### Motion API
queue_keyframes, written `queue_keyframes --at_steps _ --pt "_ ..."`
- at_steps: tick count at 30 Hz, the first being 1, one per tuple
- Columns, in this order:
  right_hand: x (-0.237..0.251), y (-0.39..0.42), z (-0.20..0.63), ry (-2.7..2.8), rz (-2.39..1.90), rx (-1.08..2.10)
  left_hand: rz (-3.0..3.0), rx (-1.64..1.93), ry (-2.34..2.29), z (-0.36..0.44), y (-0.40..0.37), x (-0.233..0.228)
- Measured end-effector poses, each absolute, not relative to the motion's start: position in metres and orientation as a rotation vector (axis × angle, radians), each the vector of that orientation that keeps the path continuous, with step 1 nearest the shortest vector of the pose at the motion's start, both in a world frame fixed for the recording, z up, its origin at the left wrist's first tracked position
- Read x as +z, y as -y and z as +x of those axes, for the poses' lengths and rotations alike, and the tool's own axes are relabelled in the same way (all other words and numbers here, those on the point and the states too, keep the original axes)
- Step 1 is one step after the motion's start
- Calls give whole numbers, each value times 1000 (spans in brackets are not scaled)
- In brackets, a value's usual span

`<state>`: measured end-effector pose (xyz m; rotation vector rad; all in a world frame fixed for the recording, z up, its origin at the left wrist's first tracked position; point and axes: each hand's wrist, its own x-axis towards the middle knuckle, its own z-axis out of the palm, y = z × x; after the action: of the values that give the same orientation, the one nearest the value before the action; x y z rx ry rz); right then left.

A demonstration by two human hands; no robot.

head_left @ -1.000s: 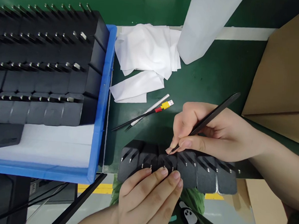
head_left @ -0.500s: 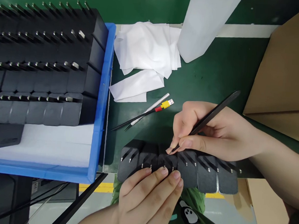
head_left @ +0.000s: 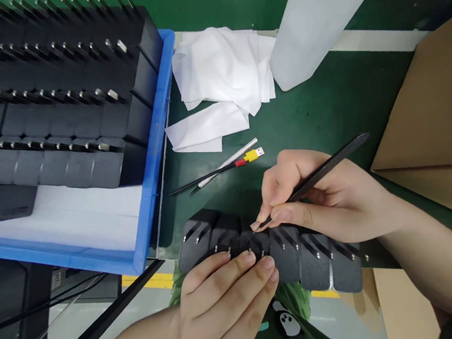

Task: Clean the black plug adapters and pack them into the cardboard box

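Note:
Along the bench's near edge stands a row of several black plug adapters (head_left: 284, 264), their metal prongs facing up. My left hand (head_left: 226, 304) lies over the middle adapters with its fingers stretched out flat, fingertips beside the prongs. The left thumb is hidden. Pinched between the fingers of my right hand (head_left: 305, 195) is a pair of slim black tweezers (head_left: 329, 164), slanting down to the left. Their tip meets the top of a middle adapter near its far edge. Whatever small thing may be at the tip is too small to make out.
At the left, a blue tray (head_left: 152, 149) holds rows of similar adapters. White cloths (head_left: 221, 68) lie at the back. Near them, a USB cable (head_left: 230, 165) crosses a silver pen-like tool (head_left: 238, 155). A translucent white container (head_left: 315, 36) and a cardboard box (head_left: 439, 112) stand at the right.
The whole view has shifted slightly. Both hands, the tweezers and the adapters keep nearly the same places relative to each other.

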<state>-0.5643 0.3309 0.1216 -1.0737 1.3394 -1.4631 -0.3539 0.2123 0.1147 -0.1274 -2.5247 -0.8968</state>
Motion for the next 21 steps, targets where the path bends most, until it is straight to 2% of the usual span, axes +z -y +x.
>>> queue_keyframes --at_steps 21 --pt "122 -331 -561 -1361 -1061 -1438 -86 -887 2462 -360 -215 110"
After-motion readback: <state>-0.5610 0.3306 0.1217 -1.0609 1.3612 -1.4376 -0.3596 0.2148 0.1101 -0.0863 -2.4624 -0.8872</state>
